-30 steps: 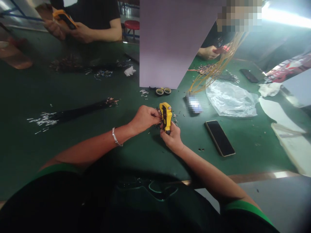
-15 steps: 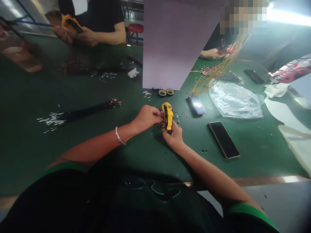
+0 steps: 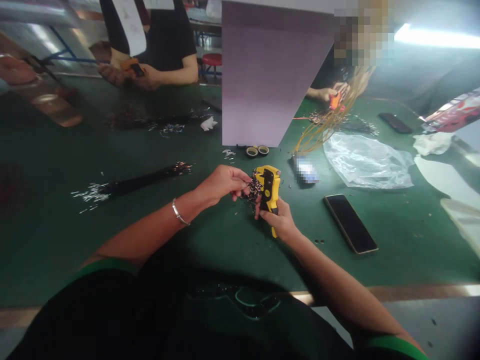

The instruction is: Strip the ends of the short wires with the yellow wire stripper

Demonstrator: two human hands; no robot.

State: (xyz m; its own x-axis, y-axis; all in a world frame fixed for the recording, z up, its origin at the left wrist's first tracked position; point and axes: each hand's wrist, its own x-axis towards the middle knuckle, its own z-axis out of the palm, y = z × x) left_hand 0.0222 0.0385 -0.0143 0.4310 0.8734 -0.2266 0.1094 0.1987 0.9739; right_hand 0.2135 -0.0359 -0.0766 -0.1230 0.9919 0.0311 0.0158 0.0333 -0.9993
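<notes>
My right hand point(image 3: 280, 219) grips a yellow and black wire stripper point(image 3: 270, 192) by its handle, with the jaws at the top. My left hand point(image 3: 221, 184) pinches a small bunch of thin dark wires point(image 3: 254, 189) with bright metal tips. The wire ends fan out against the tool's dark side, and I cannot tell whether they sit inside the jaws. Loose bits of wire lie on the green bench point(image 3: 56, 240) around my hands.
A long bundle of black wires point(image 3: 138, 180) lies to my left. Ahead are tape rolls point(image 3: 257, 151), a phone point(image 3: 350, 224), a plastic bag point(image 3: 367, 167), and yellow wires point(image 3: 322, 130) by a tall board point(image 3: 273, 75). Co-workers' hands point(image 3: 131, 72) hold a similar tool.
The stripper has turned from upright to tilted, with its head now leaning right. The wire bunch shows more clearly beside it, and both hands have shifted slightly right.
</notes>
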